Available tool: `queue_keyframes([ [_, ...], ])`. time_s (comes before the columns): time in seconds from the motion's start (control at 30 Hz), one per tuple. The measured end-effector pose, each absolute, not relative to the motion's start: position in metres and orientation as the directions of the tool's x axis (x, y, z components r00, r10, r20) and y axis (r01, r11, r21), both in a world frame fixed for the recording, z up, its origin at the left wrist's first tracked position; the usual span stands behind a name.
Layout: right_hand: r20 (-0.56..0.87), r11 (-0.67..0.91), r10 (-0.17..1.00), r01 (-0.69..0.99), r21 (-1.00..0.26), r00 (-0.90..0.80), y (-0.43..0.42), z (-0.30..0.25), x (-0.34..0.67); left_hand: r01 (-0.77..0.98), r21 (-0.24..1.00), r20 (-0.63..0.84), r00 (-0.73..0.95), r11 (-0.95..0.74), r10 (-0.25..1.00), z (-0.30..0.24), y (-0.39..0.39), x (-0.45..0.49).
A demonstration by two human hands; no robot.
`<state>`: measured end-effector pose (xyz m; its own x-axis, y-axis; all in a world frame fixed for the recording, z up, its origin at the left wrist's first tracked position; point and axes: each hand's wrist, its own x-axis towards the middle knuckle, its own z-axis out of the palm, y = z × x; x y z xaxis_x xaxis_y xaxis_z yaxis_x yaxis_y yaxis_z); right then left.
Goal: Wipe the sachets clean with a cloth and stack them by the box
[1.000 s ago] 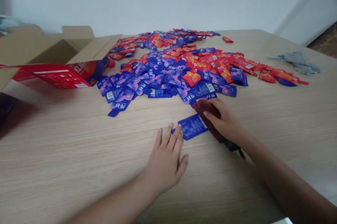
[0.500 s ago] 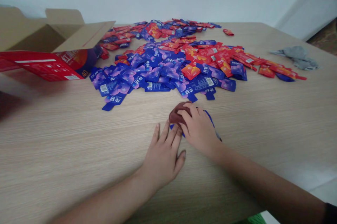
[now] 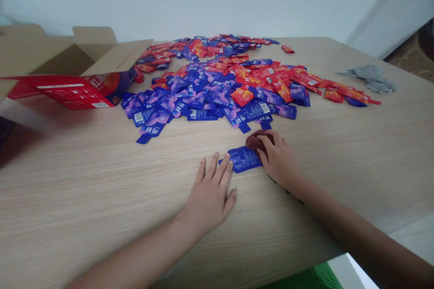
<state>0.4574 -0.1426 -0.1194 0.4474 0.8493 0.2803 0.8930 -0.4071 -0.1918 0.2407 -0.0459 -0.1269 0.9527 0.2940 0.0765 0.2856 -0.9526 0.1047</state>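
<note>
From my remote seat I see one flat blue printed sachet [image 3: 244,158] lying by itself on the pale wood-grain counter [image 3: 118,180], near side of the heaps, its face of white small print turned up. The left hand [image 3: 208,203] is spread flat and grips nothing; its fingertips rest on the sachet's narrow tab at the left end. The right hand [image 3: 280,160] has a bunched maroon cloth [image 3: 255,139] gathered under its fingers, and the cloth covers the sachet's upper right part. Dark strips show under that wrist; I can't tell what they belong to.

As for progress, I judge this one sachet to be partway through its handling: much of its printed face lies bare, the rest is under cloth and hand. Beyond it sits a broad pile of blue sachets [image 3: 217,92] running into red-orange sachets [image 3: 280,82], and a mixed heap [image 3: 224,45] lies further back near the wall. Which of these are finished and which are left, I can't tell from here.

To the left stands a red-and-purple printed cardboard carton [image 3: 115,58], flaps splayed; its inside is mostly hidden from me. A crumpled grey cloth [image 3: 373,78] lies well apart on the right.
</note>
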Motion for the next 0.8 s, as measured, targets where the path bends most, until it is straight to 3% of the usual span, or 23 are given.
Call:
queue_keyframes([
  [0.17,0.319,-0.321,0.847,0.888,-0.330,0.425,-0.135,-0.100,0.450,0.277,0.074,0.092,0.955,-0.958,0.283,-0.130,-0.046,0.240],
  [0.27,0.371,-0.238,0.853,0.907,-0.349,0.367,-0.120,-0.093,0.424,0.287,0.069,0.120,0.948,-0.955,0.294,-0.132,-0.047,0.241],
  [0.53,0.254,-0.307,0.911,0.945,-0.110,0.325,-0.103,-0.109,0.399,0.304,0.080,0.058,0.949,-0.949,0.309,-0.126,-0.048,0.242],
  [0.8,0.307,-0.415,0.854,0.906,-0.082,0.419,-0.121,-0.114,0.422,0.314,0.088,0.043,0.947,-0.945,0.319,-0.125,-0.048,0.242],
])
